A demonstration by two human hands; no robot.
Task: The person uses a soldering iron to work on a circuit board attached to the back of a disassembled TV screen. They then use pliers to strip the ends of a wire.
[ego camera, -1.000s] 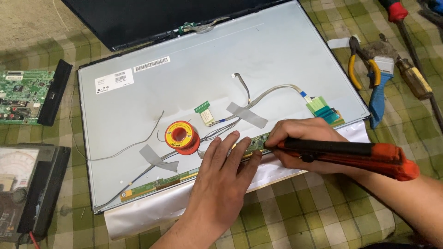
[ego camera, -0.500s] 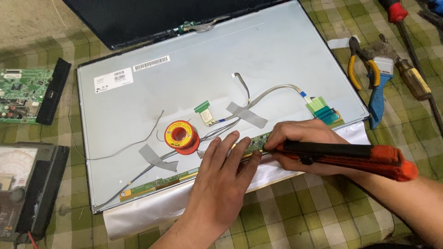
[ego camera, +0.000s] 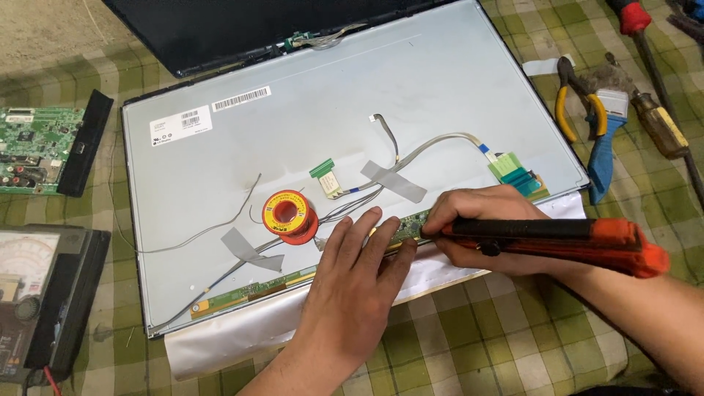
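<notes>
while the right hand (ego camera: 480,227) gripped the soldering iron (ego camera: 557,236) with its tip on the thin green board (ego camera: 407,226) at the panel's (ego camera: 440,95) near edge, the left hand (ego camera: 352,286) pressed flat beside it; soldering looked unfinished, solder spool (ego camera: 287,214) nearby.

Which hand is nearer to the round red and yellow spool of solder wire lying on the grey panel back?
Left. The left hand lies just right of the red and yellow solder spool, fingertips close beside it. The right hand, holding the orange and black soldering iron, is farther right.

Yellow-handled pliers (ego camera: 570,110) and a green circuit board (ego camera: 33,150) (left edge) lie on checked cloth (ego camera: 513,337).
</notes>
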